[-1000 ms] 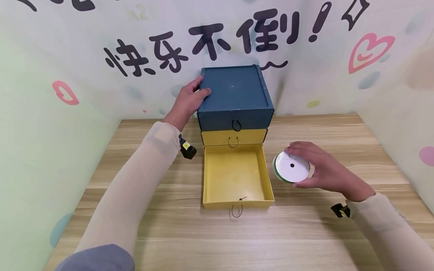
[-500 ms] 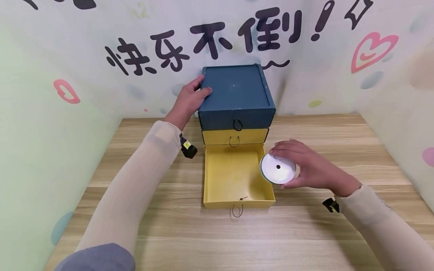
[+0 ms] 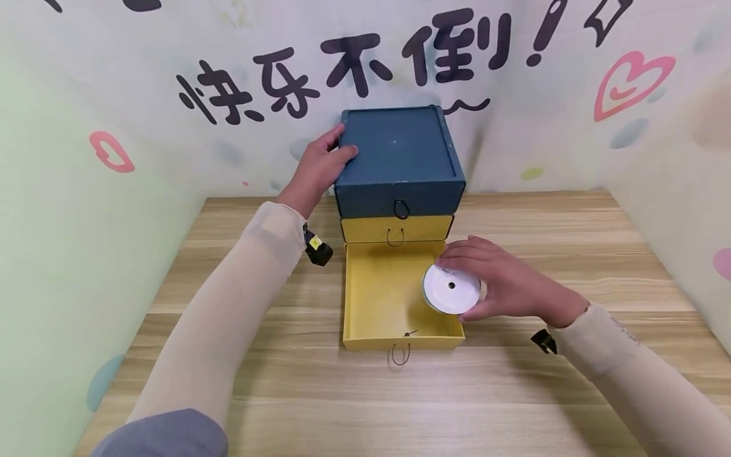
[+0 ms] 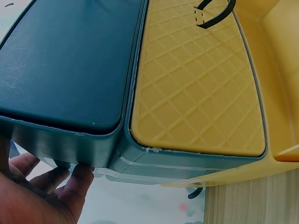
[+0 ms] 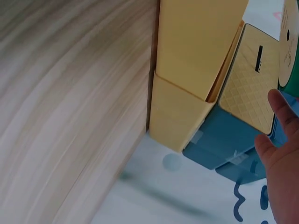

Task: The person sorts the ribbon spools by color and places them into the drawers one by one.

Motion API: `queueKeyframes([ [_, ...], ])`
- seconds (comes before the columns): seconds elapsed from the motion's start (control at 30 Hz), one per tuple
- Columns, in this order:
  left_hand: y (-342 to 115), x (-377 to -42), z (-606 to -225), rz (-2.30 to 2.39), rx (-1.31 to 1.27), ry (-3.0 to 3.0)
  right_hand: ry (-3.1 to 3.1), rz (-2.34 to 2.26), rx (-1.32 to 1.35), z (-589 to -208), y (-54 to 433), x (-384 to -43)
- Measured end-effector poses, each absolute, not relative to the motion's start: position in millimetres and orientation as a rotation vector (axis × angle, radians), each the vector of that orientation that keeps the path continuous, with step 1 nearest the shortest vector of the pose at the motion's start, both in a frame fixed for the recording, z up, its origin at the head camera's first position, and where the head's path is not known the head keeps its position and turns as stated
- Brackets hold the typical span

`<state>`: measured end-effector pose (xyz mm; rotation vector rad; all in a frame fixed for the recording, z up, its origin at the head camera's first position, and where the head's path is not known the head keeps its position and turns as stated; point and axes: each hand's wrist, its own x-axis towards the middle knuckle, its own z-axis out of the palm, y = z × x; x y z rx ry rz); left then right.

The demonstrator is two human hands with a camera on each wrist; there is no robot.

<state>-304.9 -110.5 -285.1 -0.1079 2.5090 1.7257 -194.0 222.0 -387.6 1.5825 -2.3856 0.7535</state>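
Note:
A drawer stack (image 3: 394, 143) has a blue top unit, a yellow-fronted drawer (image 3: 371, 230) below, and a yellow bottom drawer (image 3: 379, 285) pulled out. My left hand (image 3: 320, 164) rests on the upper left edge of the blue unit, thumb on top. Its fingers (image 4: 74, 189) touch the side in the left wrist view. My right hand (image 3: 502, 279) grips a ribbon spool (image 3: 442, 295) with white faces by its rim, over the right side of the pulled-out drawer. The spool (image 5: 293, 60) shows green ribbon at its edge in the right wrist view.
A small dark twig-like piece (image 3: 410, 333) lies inside the drawer near its front. The wood-grain table (image 3: 354, 406) extends around the stack. Behind stands a printed wall (image 3: 240, 152), with side panels to left and right. A thin loop pull (image 3: 401, 355) hangs on the drawer front.
My right hand has carried the spool leftward, from beside the pulled-out drawer to over its right part. My left hand has stayed on the blue unit.

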Motion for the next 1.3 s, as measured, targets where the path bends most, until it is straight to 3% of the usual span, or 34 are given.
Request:
queueKeyframes([
  [1.3,-111,-305,-285,1.75,-0.091,2.492,-2.442,0.684,1.789,-419,158,-220],
])
